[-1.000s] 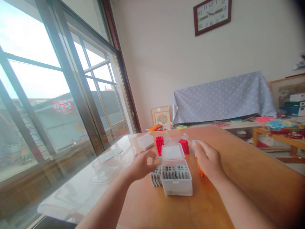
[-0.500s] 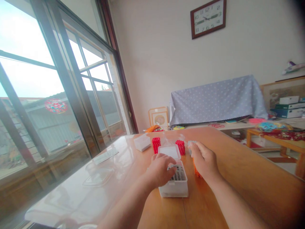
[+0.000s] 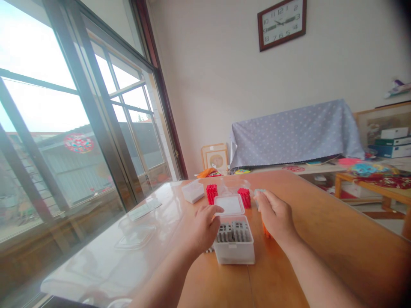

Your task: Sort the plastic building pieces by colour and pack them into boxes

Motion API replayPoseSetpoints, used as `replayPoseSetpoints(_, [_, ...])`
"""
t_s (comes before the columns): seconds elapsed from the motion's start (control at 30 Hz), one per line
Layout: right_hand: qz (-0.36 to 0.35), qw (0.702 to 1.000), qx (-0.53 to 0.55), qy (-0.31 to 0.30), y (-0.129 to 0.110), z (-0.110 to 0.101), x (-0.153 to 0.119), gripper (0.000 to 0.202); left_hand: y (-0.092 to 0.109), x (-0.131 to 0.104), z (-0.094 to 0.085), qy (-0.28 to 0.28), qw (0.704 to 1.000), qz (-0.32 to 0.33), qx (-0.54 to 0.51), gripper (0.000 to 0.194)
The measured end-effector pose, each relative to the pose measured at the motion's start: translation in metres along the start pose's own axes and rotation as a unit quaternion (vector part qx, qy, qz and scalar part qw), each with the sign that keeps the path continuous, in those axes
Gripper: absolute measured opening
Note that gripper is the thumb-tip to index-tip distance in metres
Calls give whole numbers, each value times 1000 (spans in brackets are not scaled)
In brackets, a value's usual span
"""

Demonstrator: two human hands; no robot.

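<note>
In the middle of the table stands a white plastic box (image 3: 236,253) with its lid (image 3: 229,204) swung back. Grey slotted plastic pieces (image 3: 233,231) stand in rows inside it. My left hand (image 3: 204,226) hovers at the box's left rim, thumb and index finger apart, with nothing visible between them. A few small grey bits show on the table below that hand, mostly covered by it. To the right of the box, my right hand (image 3: 278,214) is closed on a pale grey piece (image 3: 258,192). Orange pieces (image 3: 266,231) stand partly hidden beside and below that hand.
Two red stacks (image 3: 212,193) of pieces stand behind the box. A second white box (image 3: 193,191) sits at the back left, near a clear lid (image 3: 136,237). Windows line the left side. A cloth-covered object (image 3: 295,132) is beyond the wooden table (image 3: 321,214).
My left hand has moved left, from over the box's contents to its left rim, uncovering the grey pieces. My right hand has stayed nearly in place.
</note>
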State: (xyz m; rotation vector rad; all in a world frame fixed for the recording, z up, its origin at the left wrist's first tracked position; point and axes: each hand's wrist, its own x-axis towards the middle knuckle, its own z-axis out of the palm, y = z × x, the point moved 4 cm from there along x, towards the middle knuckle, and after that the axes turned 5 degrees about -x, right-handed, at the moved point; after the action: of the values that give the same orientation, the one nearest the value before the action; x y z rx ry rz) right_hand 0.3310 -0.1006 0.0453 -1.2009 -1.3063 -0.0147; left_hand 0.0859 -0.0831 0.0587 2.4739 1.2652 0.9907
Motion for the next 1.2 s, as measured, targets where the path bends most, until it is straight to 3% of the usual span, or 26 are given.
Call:
replayPoseSetpoints(0.2, [-7,1000,-24,-19,4,6,-3,46,-61,-68,-17,126,987,-97,-6,28])
replayPoseSetpoints(0.3, [-12,999,-39,-30,7,10,-6,46,-78,-100,-8,127,979,-161,-1,31])
replayPoseSetpoints(0.4, [-13,998,-54,-34,11,15,-9,46,-78,-117,5,101,975,-199,0,33])
replayPoseSetpoints(0.5, [-11,997,-74,-35,15,20,-13,47,-68,-122,12,72,976,-207,12,35])
replayPoseSetpoints(0.7, [-14,993,-104,-59,12,30,-14,46,-59,-117,7,16,972,-226,55,34])
replayPoseSetpoints(0.83, [-10,988,-121,-92,0,30,-6,43,-59,-116,5,12,974,-222,52,29])
replayPoseSetpoints(1.0, [-13,970,-130,-206,-23,42,3,38,-63,-116,8,16,973,-224,53,22])
replayPoseSetpoints(1.2, [-91,903,-200,-368,-67,84,-8,33,-66,-116,11,20,976,-210,60,23])
